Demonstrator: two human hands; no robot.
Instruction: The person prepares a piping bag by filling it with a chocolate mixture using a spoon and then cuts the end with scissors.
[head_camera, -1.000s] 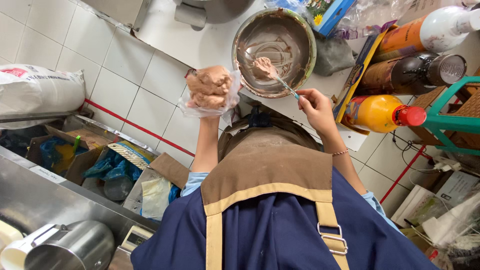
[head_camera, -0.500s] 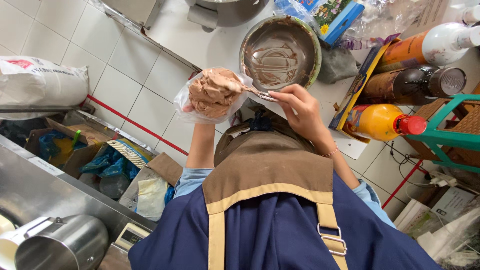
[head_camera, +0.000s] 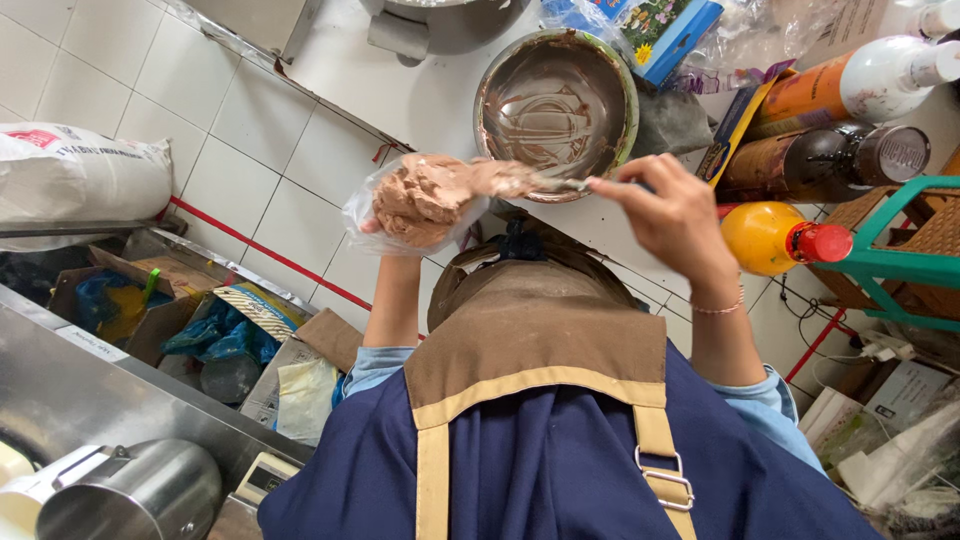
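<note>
Your left hand (head_camera: 392, 222) cups the clear bag (head_camera: 425, 200) open beneath the spoon (head_camera: 545, 184) pinched in your right hand (head_camera: 672, 215), so the brown paste (head_camera: 430, 192) drops inside.

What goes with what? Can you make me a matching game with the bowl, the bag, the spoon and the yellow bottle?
Things:
1. bowl
2. bag
3. spoon
4. yellow bottle

States:
A. has a red cap
B. nearly scraped out, with brown smears inside
C. held in the right hand, its tip at the bag's mouth
D. clear, full of brown paste, held in the left hand

Pairs: 1-B, 2-D, 3-C, 4-A
</note>
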